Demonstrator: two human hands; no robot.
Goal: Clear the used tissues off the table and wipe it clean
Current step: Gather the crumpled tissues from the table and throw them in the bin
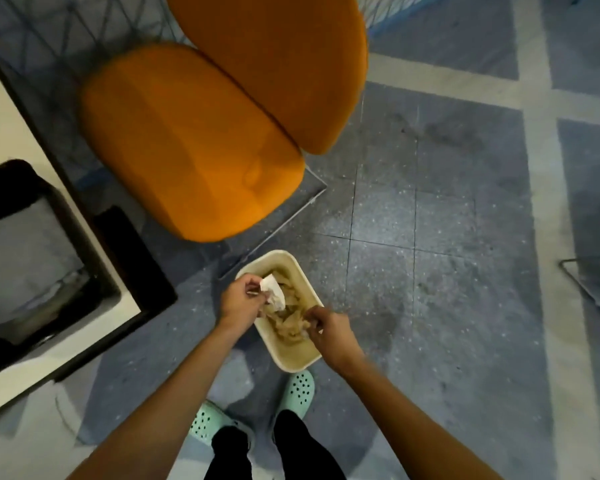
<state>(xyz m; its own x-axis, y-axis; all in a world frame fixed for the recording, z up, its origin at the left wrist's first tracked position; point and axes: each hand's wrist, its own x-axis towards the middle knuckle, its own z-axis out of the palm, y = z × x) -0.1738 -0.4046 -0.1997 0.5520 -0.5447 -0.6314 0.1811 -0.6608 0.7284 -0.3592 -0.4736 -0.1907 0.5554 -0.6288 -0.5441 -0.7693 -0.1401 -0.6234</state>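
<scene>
Holding crumpled tissue heap point(288, 322): cream bin point(284, 353). Left hand point(238, 299), bin's 10 o'clock, pinches white tissue point(273, 293); right hand point(329, 332), 4 o'clock, fingers curled, gripping heap.

Speckled floor point(430, 237); cream bin point(293, 368), orange chair point(194, 150)

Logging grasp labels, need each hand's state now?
Left hand: pinches a white tissue over the bin.
Right hand: fingers curled on crumpled tissues in the bin.
</scene>
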